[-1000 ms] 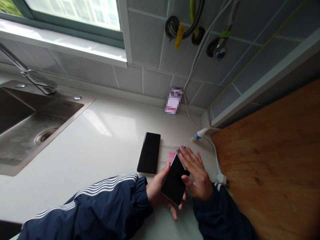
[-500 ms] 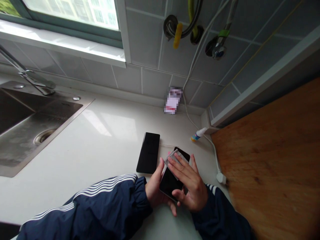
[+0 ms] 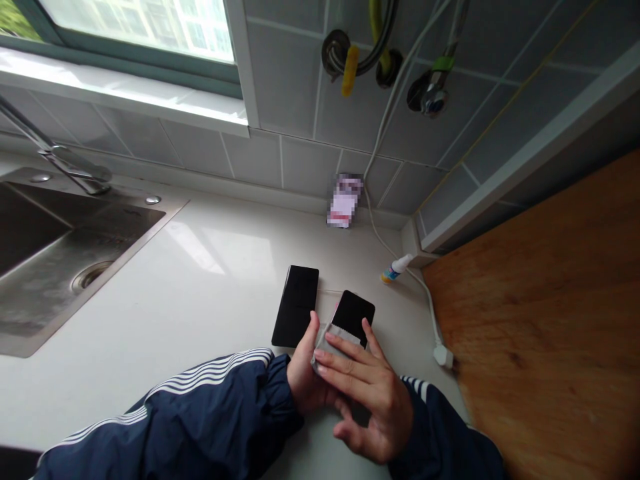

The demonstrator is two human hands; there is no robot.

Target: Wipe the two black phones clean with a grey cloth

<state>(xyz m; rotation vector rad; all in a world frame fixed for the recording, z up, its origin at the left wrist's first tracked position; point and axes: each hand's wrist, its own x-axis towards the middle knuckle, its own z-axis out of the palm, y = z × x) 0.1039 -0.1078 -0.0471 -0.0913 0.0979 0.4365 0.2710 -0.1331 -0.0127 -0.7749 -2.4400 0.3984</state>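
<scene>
My left hand (image 3: 306, 373) grips a black phone (image 3: 353, 311) by its lower end, screen up, above the white counter (image 3: 210, 293). My right hand (image 3: 367, 393) lies across the phone's lower half with its fingers flat, pressing a small grey cloth (image 3: 336, 341) onto the screen. Only the phone's upper end shows beyond the cloth. A second black phone (image 3: 296, 305) lies flat on the counter just left of my hands, untouched.
A steel sink (image 3: 60, 247) with a tap (image 3: 65, 160) is at the left. A small spray bottle (image 3: 396, 268) and a white cable (image 3: 425, 300) lie near the back right corner. A wooden surface (image 3: 545, 320) runs along the right. Pipes and valves hang on the tiled wall.
My right hand has slid the grey cloth down the held phone, from its top end to its lower half. The phone's upper end is now uncovered.
</scene>
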